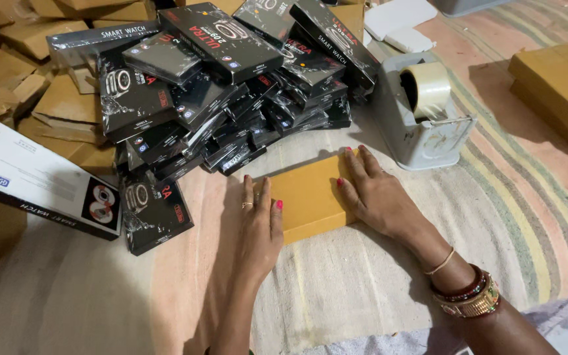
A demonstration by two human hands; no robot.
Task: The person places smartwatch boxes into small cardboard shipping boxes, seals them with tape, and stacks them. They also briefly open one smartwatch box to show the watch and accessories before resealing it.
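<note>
Head view. The left hand (261, 227) lies flat, fingers together and extended, pressing on the near-left edge of a flat yellow-brown cardboard box (307, 197). The right hand (373, 190) lies palm down on the box's right side, fingers spread, fingertips reaching its far edge. Neither hand is closed around anything; both rest open on the box, one at each side, with the box top bare between them. The box lies on a striped cloth (514, 217) that covers the work surface, its far-left corner just short of a heap of black product boxes (231, 85).

Open room: the cloth is bare toward the viewer below the box and to the right of the right forearm. Left of the left hand the cloth is clear up to a single black box (156, 213) at the foot of the heap.

Just beyond the right fingertips stands a grey tape dispenser (419, 121), holding a roll of clear tape (426, 87) upright in its cradle. A white product box (41, 181) lies tilted at the far left. Plain brown cartons (54, 98) are piled behind the heap, and another stack of brown cartons (560, 92) sits at the right edge, well apart from the hands.
</note>
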